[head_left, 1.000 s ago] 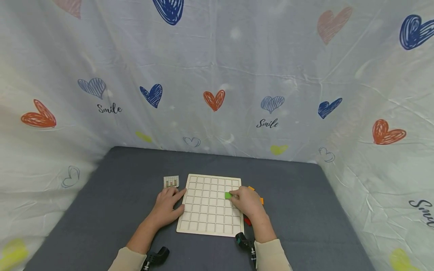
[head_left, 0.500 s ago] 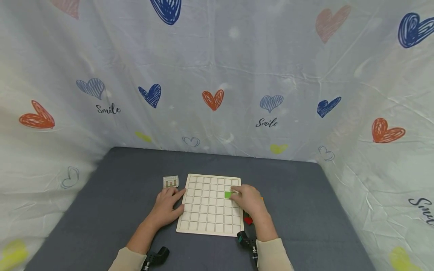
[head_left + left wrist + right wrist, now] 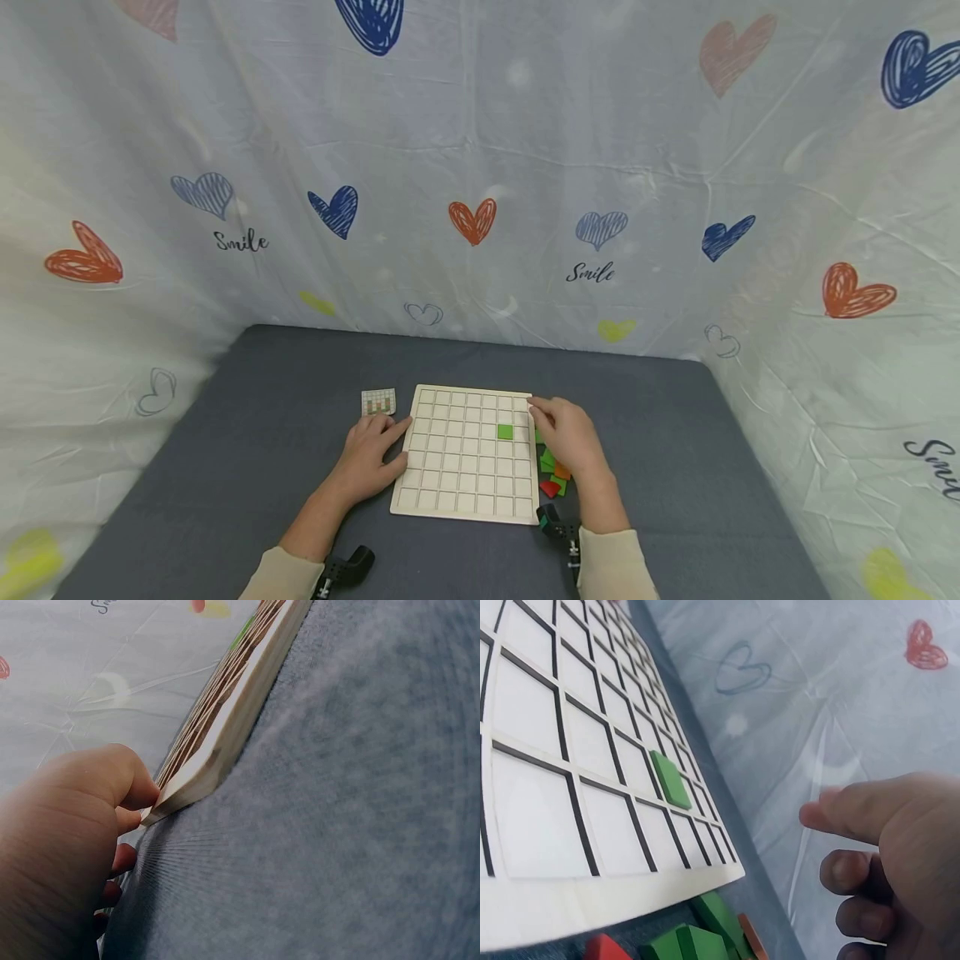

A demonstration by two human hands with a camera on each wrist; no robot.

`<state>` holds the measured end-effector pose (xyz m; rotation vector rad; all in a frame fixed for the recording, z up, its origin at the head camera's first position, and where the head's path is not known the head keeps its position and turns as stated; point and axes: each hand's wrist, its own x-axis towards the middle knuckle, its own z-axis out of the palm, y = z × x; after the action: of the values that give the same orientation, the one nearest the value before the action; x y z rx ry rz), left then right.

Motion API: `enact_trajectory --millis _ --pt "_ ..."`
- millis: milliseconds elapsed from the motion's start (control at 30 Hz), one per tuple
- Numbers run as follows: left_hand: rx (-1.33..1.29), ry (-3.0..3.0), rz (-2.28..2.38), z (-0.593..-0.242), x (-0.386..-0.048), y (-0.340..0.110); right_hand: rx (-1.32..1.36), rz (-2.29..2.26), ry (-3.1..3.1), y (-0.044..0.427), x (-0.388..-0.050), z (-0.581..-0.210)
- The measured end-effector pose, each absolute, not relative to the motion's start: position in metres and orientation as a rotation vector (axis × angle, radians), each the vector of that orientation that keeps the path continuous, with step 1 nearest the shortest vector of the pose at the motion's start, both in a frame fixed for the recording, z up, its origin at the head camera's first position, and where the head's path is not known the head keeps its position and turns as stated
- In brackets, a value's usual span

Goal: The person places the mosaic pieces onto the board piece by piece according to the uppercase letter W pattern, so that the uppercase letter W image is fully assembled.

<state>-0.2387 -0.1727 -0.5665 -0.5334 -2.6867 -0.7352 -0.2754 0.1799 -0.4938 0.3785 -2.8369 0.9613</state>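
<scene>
A wooden grid board (image 3: 457, 458) lies on the dark cloth, and a single green square tile (image 3: 506, 432) sits in one of its cells toward the right. My left hand (image 3: 363, 458) rests at the board's left edge; thumb and forefinger touch it in the left wrist view. Just off the right edge, near the far corner, hovers my right hand (image 3: 570, 433). Nothing is held in it, and its fingers are loosely bent in the right wrist view. Below it lie green pieces (image 3: 547, 460), an orange piece (image 3: 562, 472) and a red piece (image 3: 550, 489), partly hidden by the hand.
A small patterned grid card (image 3: 378, 402) lies beyond my left hand, beside the board's far left corner. The dark table (image 3: 675, 467) runs back to a white curtain (image 3: 517, 125) printed with hearts.
My right hand has let go of the green tile, which stays in its cell. It has moved right, off the board, uncovering more loose pieces. My left hand has stayed put.
</scene>
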Motion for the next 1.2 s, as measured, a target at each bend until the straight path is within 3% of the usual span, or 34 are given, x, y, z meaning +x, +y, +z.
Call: enact_trajectory --millis 1200 --pt "-0.540 -2.659 -0.763 -0.566 -0.237 -0.173 0.003 0.773 -2.992 0.216 -0.287 -0.516"
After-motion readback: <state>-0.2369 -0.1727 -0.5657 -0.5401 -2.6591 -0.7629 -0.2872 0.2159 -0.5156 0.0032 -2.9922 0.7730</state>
